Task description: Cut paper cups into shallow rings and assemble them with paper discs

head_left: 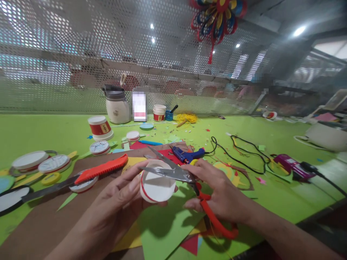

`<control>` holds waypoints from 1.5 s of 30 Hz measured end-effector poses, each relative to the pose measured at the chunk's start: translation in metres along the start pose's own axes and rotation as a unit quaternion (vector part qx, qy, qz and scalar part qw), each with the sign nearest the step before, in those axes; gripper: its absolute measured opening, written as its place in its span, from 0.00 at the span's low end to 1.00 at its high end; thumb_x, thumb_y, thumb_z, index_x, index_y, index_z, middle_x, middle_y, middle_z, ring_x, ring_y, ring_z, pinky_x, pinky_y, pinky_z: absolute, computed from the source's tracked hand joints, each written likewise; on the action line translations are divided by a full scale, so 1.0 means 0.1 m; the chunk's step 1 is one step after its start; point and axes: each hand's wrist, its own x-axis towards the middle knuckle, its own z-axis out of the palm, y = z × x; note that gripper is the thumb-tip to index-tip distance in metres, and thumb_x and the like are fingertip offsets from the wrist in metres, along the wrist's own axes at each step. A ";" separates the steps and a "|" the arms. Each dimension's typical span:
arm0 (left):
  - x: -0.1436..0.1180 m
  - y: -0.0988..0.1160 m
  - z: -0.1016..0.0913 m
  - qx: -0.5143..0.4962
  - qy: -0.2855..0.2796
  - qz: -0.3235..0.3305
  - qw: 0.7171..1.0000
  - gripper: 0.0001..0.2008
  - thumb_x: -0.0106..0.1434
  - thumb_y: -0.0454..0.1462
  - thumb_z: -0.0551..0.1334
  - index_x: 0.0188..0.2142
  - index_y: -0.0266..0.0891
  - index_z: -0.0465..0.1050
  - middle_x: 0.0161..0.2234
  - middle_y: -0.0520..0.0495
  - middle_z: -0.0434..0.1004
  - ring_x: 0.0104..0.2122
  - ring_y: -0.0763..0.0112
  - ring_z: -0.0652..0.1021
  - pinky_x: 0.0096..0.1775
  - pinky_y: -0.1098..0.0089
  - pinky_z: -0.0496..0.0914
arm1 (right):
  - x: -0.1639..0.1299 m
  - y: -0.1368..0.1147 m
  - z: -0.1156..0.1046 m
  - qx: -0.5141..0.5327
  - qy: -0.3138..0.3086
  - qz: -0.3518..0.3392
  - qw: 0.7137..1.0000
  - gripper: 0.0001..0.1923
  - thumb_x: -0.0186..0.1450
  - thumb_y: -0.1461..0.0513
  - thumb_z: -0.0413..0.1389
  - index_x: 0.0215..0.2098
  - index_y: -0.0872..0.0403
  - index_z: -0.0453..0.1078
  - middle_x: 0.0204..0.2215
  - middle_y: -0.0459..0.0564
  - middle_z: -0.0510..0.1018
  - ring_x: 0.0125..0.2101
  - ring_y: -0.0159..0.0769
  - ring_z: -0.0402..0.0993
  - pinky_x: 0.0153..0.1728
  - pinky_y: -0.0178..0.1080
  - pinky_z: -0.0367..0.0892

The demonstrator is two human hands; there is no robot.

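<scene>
Paper cup base, white and round with a red band at its rim point(158, 186), is held at lower centre of the frame, tilted so that its flat bottom faces the camera. It is gripped by the left hand point(119, 202), fingers closed around its left edge and thumb laid along the top. Red-handled steel scissors point(189, 187) are held in the right hand point(219, 195), whose fingers are closed through the handle loops; the blades are parted, with the lower blade resting across the top rim of the cup base. Both hands are close together over a green paper sheet point(168, 231) lying on a brown board point(40, 224). An orange utility knife point(101, 169) is seen left of centre, beside flat white discs point(54, 163). A blue glue gun point(188, 155) lies just above the right hand, its black cable point(244, 155) trailing to the right. A red-and-white paper cup, turned upside down point(99, 127), stands at upper left of the green table point(271, 180), and a purple tool point(290, 165) lies at right.
</scene>
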 end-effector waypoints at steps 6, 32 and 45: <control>0.01 -0.03 -0.09 -0.020 -0.010 0.002 1.000 0.15 0.60 0.36 0.67 0.47 0.51 0.79 0.41 0.53 0.83 0.38 0.69 0.80 0.43 0.71 0.75 | -0.02 0.04 0.01 0.019 0.011 -0.014 1.000 0.35 0.59 0.50 0.64 0.61 0.45 0.61 0.39 0.48 0.69 0.39 0.39 0.69 0.41 0.40 0.70; -0.01 -0.04 -0.08 -0.006 -0.034 0.004 0.999 0.12 0.60 0.39 0.66 0.43 0.42 0.81 0.35 0.46 0.79 0.32 0.66 0.76 0.35 0.67 0.77 | -0.03 0.02 0.00 -0.002 0.017 -0.036 0.999 0.32 0.59 0.48 0.63 0.57 0.52 0.67 0.37 0.52 0.75 0.35 0.40 0.72 0.36 0.39 0.72; 0.00 0.00 -0.03 0.004 -0.046 -0.006 0.999 0.13 0.61 0.43 0.65 0.40 0.38 0.82 0.37 0.42 0.83 0.32 0.60 0.81 0.35 0.67 0.77 | -0.04 0.02 0.01 0.013 0.036 -0.050 0.998 0.30 0.59 0.49 0.63 0.55 0.56 0.70 0.33 0.51 0.73 0.32 0.38 0.71 0.34 0.39 0.71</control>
